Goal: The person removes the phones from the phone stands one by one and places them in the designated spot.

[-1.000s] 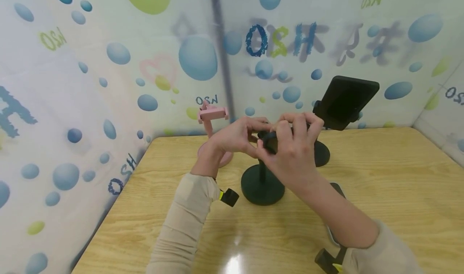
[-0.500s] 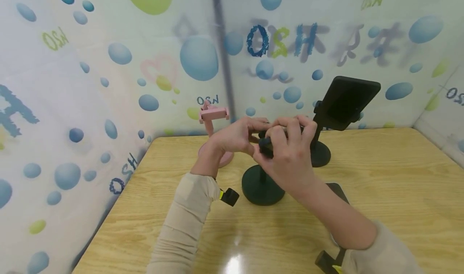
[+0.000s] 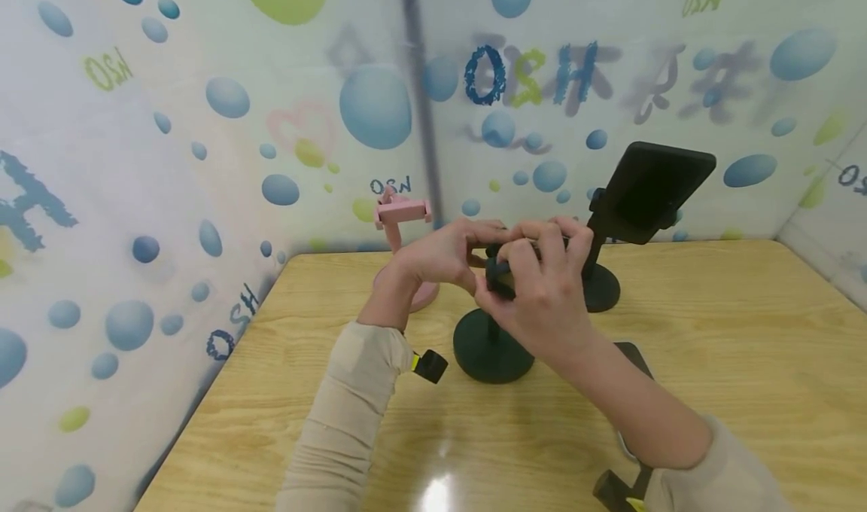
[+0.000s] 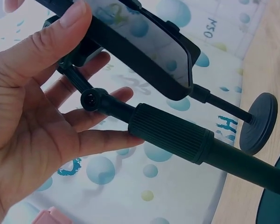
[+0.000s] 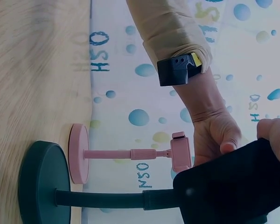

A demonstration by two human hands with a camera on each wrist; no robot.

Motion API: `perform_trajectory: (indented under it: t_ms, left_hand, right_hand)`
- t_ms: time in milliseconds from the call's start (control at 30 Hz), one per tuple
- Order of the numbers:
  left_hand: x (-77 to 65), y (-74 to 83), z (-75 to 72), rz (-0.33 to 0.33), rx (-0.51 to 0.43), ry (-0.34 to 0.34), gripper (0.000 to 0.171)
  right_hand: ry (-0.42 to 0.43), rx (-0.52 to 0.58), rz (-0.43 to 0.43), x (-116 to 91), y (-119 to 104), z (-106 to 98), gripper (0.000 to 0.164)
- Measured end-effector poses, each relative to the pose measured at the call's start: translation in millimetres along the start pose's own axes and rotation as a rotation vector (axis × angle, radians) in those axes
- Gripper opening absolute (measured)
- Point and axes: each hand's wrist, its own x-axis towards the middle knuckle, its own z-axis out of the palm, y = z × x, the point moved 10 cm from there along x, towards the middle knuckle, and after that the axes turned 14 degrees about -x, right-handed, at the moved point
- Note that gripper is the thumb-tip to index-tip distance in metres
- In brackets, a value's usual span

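A dark green phone stand (image 3: 493, 346) stands upright on the table, both hands at its top. My left hand (image 3: 443, 254) holds the stand's head. In the left wrist view its thumb lies along the edge, with the fingers behind the jointed neck (image 4: 91, 99). My right hand (image 3: 545, 286) grips a black phone (image 5: 224, 182) at the stand's head, fingers curled over its far side. The glossy face of the phone (image 4: 151, 44) shows reflections in the left wrist view. The clamp is mostly hidden, so I cannot tell how the phone sits in it.
Behind my left hand stands a pink phone stand (image 3: 401, 212). At the back right, a black stand (image 3: 599, 288) bears a black tablet (image 3: 653, 192). Another phone (image 3: 633, 358) lies on the wooden table (image 3: 731, 331), partly under my right forearm. A patterned wall (image 3: 305, 83) rises behind.
My right hand has shifted slightly left and turned, tilting the black phone at the stand's head. My left hand has kept its place. The stand's base has stayed put.
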Motion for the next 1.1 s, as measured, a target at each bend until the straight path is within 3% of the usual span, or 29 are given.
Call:
perform_trajectory:
  t_ms: [400, 700, 867, 1100]
  left_hand:
    - [-0.2, -2.1, 0.5, -0.030, -0.006, -0.006, 0.058]
    - [-0.9, -1.3, 3.5, 0.012, -0.010, -0.010, 0.061]
    - [-2.4, -4.3, 2.5, -0.001, 0.026, 0.026, 0.063]
    - [-6.4, -7.2, 2.1, -0.047, -0.013, 0.112, 0.062]
  right_hand:
    - [0.005, 0.097, -0.065, -5, -2, -5, 0.022]
    - [0.060, 0.133, -0.182, -10, -13, -11, 0.021]
    - [0.067, 0.174, -0.236, -14, -21, -14, 0.023]
    - [0.051, 0.170, -0.191, -16, -19, -20, 0.025]
